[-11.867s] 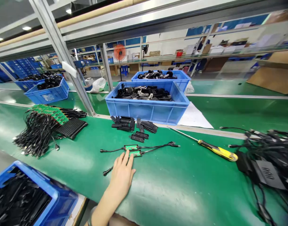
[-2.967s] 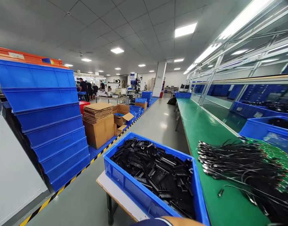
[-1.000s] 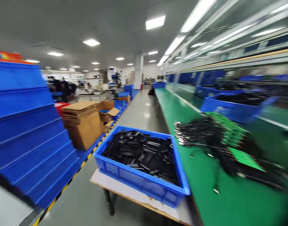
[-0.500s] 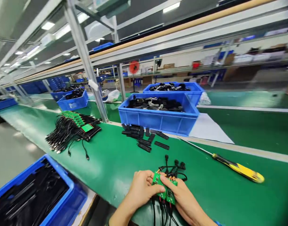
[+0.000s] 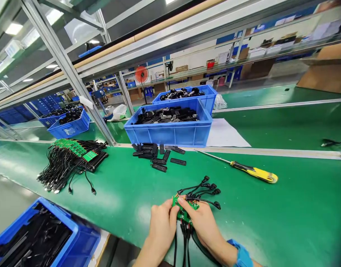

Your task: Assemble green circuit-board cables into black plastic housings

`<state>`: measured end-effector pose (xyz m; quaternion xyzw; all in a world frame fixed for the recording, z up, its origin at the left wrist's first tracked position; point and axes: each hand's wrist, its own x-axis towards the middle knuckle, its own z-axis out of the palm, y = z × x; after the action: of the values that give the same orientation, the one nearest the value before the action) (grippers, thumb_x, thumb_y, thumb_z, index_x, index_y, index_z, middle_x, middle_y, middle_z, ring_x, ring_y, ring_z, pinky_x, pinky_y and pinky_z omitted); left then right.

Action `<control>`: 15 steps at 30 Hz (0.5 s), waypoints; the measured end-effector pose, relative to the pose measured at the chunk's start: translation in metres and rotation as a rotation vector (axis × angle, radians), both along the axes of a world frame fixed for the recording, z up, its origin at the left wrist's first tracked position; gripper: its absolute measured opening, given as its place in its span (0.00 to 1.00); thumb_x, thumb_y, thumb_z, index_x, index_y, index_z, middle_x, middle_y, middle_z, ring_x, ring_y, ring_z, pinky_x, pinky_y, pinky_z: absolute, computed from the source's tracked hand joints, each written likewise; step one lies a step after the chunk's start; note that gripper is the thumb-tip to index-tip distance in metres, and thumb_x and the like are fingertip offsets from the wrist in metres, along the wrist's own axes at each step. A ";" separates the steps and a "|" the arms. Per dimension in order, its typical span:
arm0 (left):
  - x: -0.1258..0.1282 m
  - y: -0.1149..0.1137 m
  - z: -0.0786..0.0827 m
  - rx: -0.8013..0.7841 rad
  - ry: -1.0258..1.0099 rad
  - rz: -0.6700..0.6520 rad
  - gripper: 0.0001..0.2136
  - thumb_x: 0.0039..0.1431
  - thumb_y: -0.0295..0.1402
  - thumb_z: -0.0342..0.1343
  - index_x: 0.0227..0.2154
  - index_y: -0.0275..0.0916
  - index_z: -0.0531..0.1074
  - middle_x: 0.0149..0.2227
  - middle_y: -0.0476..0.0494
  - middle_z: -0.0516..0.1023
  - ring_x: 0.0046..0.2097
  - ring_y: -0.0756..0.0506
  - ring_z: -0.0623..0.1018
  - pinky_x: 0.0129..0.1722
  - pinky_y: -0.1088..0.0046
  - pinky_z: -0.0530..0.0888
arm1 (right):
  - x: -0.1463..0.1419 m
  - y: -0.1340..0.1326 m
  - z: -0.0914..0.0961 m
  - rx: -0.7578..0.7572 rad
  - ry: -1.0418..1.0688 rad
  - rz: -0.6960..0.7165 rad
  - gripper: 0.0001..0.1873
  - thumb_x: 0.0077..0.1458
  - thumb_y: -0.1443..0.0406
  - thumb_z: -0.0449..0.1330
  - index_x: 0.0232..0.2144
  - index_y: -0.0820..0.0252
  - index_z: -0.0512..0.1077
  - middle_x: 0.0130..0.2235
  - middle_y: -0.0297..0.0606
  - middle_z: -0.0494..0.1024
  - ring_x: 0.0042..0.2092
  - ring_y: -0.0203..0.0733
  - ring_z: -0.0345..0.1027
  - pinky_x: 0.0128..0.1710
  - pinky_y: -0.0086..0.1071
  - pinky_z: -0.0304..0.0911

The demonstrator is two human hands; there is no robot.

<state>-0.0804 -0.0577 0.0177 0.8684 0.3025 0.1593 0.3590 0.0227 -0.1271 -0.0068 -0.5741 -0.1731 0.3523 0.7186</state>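
Note:
Both hands meet at the near edge of the green belt (image 5: 270, 215). My left hand (image 5: 160, 226) and my right hand (image 5: 203, 226) together pinch a small stack of green circuit boards (image 5: 183, 210). Black cables with plugs (image 5: 205, 189) fan out beyond the boards, and more cables hang down toward me between my wrists. A blue band sits on my right wrist.
Loose black plastic shells (image 5: 158, 155) lie ahead, before a blue bin of black parts (image 5: 167, 128). A yellow-handled screwdriver (image 5: 246, 170) lies to the right. A pile of wired boards (image 5: 68, 161) sits left. Another blue bin (image 5: 45, 237) stands at lower left.
The view swung back from the aisle to the belt. Over the last half second my hands stay closed on the boards, which sit slightly farther from me; the cable plugs spread out.

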 end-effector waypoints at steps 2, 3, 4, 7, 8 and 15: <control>0.000 -0.003 -0.004 0.108 0.061 0.006 0.15 0.66 0.31 0.44 0.42 0.37 0.77 0.29 0.41 0.81 0.31 0.42 0.80 0.34 0.71 0.73 | 0.000 -0.001 -0.001 -0.011 0.007 -0.003 0.22 0.38 0.48 0.71 0.19 0.62 0.78 0.24 0.38 0.77 0.31 0.46 0.69 0.35 0.36 0.65; 0.000 -0.004 -0.005 0.148 0.080 0.001 0.15 0.66 0.30 0.44 0.44 0.37 0.76 0.31 0.40 0.81 0.31 0.42 0.80 0.34 0.71 0.74 | 0.000 -0.001 -0.001 -0.011 0.015 0.005 0.21 0.37 0.48 0.72 0.19 0.61 0.78 0.24 0.38 0.77 0.31 0.46 0.69 0.36 0.36 0.65; 0.000 -0.005 -0.005 0.177 0.086 -0.007 0.15 0.67 0.30 0.43 0.46 0.37 0.75 0.33 0.40 0.81 0.33 0.42 0.81 0.34 0.70 0.74 | 0.001 -0.001 0.000 -0.006 0.029 0.021 0.21 0.37 0.49 0.72 0.19 0.61 0.78 0.24 0.38 0.78 0.32 0.46 0.69 0.36 0.36 0.66; -0.006 -0.002 0.002 0.210 0.054 -0.014 0.13 0.66 0.32 0.48 0.48 0.39 0.73 0.40 0.40 0.79 0.40 0.41 0.79 0.40 0.66 0.75 | 0.005 -0.002 0.009 0.022 0.090 0.111 0.23 0.39 0.48 0.71 0.27 0.62 0.80 0.28 0.40 0.79 0.33 0.46 0.71 0.38 0.37 0.67; -0.010 0.002 0.007 0.211 0.029 0.001 0.12 0.65 0.33 0.50 0.48 0.40 0.72 0.42 0.39 0.77 0.43 0.41 0.78 0.42 0.64 0.75 | 0.006 -0.003 0.014 0.025 0.117 0.149 0.23 0.41 0.48 0.70 0.29 0.62 0.80 0.29 0.40 0.80 0.32 0.45 0.71 0.38 0.37 0.68; -0.050 0.044 0.064 0.321 -0.184 -0.456 0.35 0.52 0.23 0.50 0.65 0.42 0.53 0.70 0.36 0.46 0.69 0.33 0.49 0.64 0.47 0.54 | -0.010 -0.015 0.056 -0.165 0.350 0.658 0.22 0.40 0.49 0.72 0.28 0.61 0.75 0.25 0.38 0.78 0.26 0.39 0.70 0.28 0.31 0.66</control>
<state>-0.1306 -0.0136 0.0814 0.9417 0.0367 0.1983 0.2695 0.0128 -0.1426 0.0497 -0.4751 -0.1939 0.6694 0.5371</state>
